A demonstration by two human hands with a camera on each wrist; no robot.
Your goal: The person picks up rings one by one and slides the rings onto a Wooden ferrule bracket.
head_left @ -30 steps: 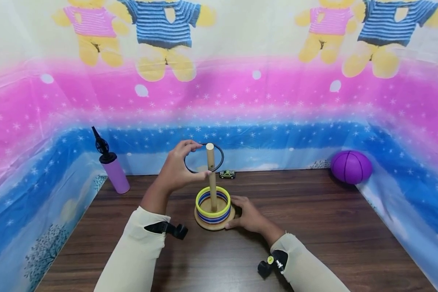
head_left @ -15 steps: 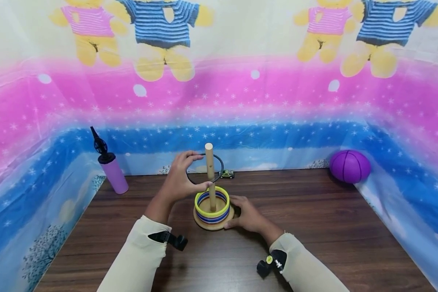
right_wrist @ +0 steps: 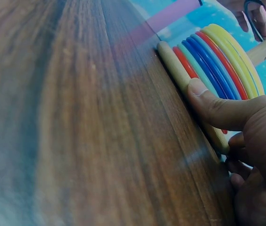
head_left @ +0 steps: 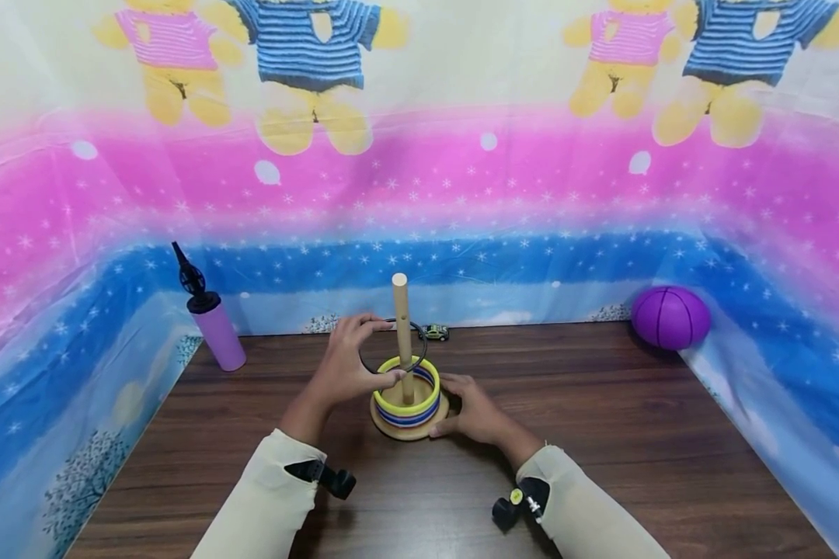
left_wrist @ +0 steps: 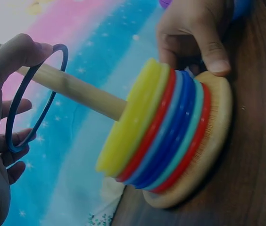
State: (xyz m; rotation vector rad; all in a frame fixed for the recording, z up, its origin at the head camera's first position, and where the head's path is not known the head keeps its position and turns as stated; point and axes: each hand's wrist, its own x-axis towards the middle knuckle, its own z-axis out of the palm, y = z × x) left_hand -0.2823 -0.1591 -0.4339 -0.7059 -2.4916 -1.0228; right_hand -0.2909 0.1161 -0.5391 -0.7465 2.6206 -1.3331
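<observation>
A wooden peg (head_left: 401,303) stands upright on a round wooden base (head_left: 404,435) on the table. Stacked around its foot are several coloured rings (left_wrist: 168,129), yellow on top, with red, blue and turquoise ones below. My left hand (head_left: 342,363) pinches a thin dark ring (left_wrist: 14,113) between thumb and fingers. That ring encircles the peg just above the stack, overlapping the yellow ring in the head view. On the other side, my right hand (head_left: 481,413) grips the edge of the base, its thumb (right_wrist: 213,106) against the wood and its other fingers partly hidden.
A small toy car (head_left: 435,332) stands behind the peg near the table's back edge. At the back left is a purple hand pump (head_left: 218,334) with a black nozzle. A purple ball (head_left: 671,318) lies at the back right corner. Printed cloth hangs around the table.
My left hand has moved down along the peg with the dark ring, from near the peg's top to just above the stack. The right hand has stayed on the base.
</observation>
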